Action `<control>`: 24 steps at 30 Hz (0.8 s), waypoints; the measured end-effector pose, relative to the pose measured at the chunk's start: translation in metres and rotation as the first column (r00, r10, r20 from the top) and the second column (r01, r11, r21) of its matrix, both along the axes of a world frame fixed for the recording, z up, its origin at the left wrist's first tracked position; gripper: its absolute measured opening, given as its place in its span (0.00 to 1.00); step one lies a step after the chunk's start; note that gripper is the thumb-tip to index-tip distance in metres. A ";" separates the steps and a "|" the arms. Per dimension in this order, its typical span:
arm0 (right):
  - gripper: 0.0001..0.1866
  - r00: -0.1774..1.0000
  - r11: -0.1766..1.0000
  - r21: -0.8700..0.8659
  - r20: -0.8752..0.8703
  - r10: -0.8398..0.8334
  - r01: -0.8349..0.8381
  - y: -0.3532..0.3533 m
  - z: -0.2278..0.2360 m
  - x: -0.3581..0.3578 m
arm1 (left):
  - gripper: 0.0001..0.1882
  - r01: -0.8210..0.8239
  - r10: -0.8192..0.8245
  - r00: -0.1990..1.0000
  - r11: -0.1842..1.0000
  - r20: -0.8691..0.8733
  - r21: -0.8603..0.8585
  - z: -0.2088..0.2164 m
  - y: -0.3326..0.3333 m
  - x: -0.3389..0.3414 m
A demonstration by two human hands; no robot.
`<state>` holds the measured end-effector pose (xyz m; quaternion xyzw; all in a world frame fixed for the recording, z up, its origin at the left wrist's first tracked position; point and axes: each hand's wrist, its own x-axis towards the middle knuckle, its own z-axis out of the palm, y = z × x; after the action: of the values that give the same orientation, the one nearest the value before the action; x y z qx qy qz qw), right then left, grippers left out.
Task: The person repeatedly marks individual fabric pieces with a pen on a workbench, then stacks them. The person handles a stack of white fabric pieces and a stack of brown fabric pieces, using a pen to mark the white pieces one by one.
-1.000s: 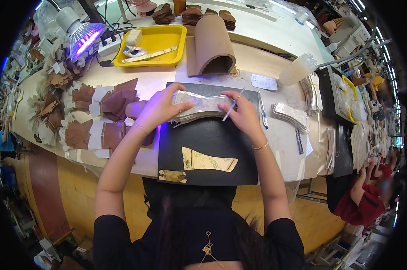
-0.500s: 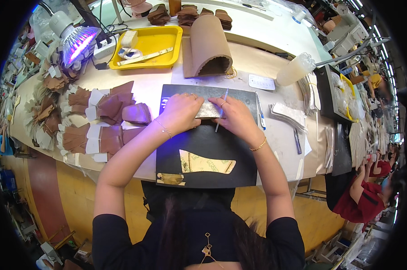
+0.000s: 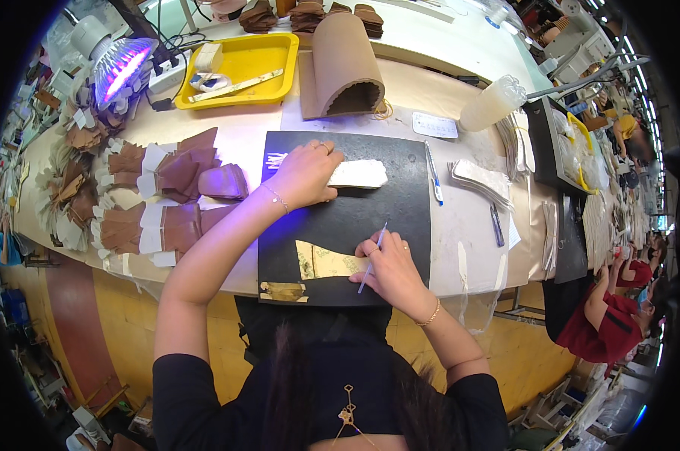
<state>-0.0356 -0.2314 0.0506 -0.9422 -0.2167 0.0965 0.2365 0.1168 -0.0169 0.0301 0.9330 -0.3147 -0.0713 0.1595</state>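
At the upper middle of the black work board (image 3: 340,218), my left hand (image 3: 307,173) is closed over the left end of a whitish, strip-shaped piece (image 3: 361,174). The fingers hide that end. Lower on the board, my right hand (image 3: 395,272) keeps a slim, pen-like stick (image 3: 384,230) between its fingers. Its thumb and fingertips meet the right end of a pale yellow curved template (image 3: 332,261), covering that end. A small brownish taped patch (image 3: 283,292) is on the board's lower left corner.
Brown and white cut pieces (image 3: 171,177) lie in rows at left, below a lit purple lamp (image 3: 122,68). Behind the board are a yellow tray (image 3: 283,86) and an arched brown form (image 3: 343,68). A pen (image 3: 434,173), white pieces (image 3: 479,183) and a plastic bottle (image 3: 492,105) lie right.
My right hand has left the whitish piece and moved down toward me to the yellow template, still with the stick. My left hand stays on the piece, whose top now shows white.
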 end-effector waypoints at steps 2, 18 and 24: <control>0.20 1.000 1.000 0.010 0.007 -0.014 0.013 0.002 -0.004 -0.005 | 0.26 0.005 -0.005 1.000 1.000 -0.026 -0.002 0.000 0.000 0.002; 0.18 0.959 0.945 0.319 0.284 -0.020 -0.075 0.010 0.017 0.047 | 0.39 -0.205 0.205 0.979 0.977 0.004 -0.067 0.054 0.107 -0.057; 0.15 0.904 0.952 0.157 0.385 0.186 -0.263 0.024 0.008 0.058 | 0.19 -0.301 0.260 0.953 0.879 -0.158 -0.368 0.056 0.081 -0.090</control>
<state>0.0220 -0.2077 0.0587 -0.8826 -0.3734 -0.0767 0.2752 0.0264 0.0645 0.0857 0.9135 -0.1751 -0.0318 0.3658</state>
